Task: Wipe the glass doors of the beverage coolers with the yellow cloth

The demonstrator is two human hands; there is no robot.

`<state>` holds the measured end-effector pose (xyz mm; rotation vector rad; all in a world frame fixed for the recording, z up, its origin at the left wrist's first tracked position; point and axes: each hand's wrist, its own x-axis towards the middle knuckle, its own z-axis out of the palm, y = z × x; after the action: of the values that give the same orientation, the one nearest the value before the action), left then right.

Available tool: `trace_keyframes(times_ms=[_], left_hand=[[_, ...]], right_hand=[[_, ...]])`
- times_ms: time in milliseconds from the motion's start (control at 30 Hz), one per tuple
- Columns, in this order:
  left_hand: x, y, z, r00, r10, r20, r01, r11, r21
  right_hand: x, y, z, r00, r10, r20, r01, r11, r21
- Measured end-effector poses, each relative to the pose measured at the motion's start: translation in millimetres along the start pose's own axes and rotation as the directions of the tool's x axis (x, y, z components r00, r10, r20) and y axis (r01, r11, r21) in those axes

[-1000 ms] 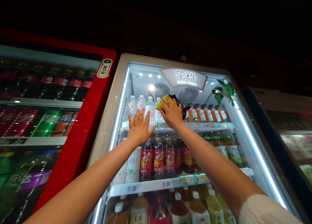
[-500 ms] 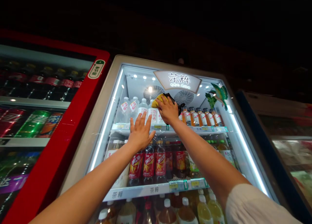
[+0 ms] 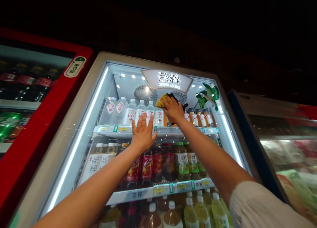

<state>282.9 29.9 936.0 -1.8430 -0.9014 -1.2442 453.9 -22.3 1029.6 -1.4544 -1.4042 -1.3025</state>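
My right hand (image 3: 173,110) presses a yellow and black cloth (image 3: 161,101) to the glass door of a lit drinks fridge, just under the fan-shaped sign (image 3: 167,80). The palm covers part of the cloth. Lower and to the left, my left hand (image 3: 143,133) has its fingers spread against the glass, holding nothing. Behind the pane, white-labelled water bottles (image 3: 130,113) and amber bottles (image 3: 194,118) line the top shelf (image 3: 111,129). Red-labelled tea bottles (image 3: 147,167) and green tea bottles (image 3: 182,160) stand one shelf down.
On the left is a red-framed fridge (image 3: 56,99) with bottles and cans. Another cooler (image 3: 277,112) stands at the right, holding bagged goods. A green bird sticker (image 3: 211,94) is near the door's upper right corner. Above, the background is dark.
The view has swung right, so the fridges appear farther left. Both my hands have shifted right relative to the glass, the cloth moving with my right hand.
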Motion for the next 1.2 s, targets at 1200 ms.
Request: trace_keyframes(times_ms=[1200], left_hand=[[13, 99, 39.9, 0.979, 0.186, -0.078, -0.190, 0.981, -0.041]], right_hand=[[-54, 121, 1, 0.925, 0.362, -0.114, -0.369, 0.928, -0.050]])
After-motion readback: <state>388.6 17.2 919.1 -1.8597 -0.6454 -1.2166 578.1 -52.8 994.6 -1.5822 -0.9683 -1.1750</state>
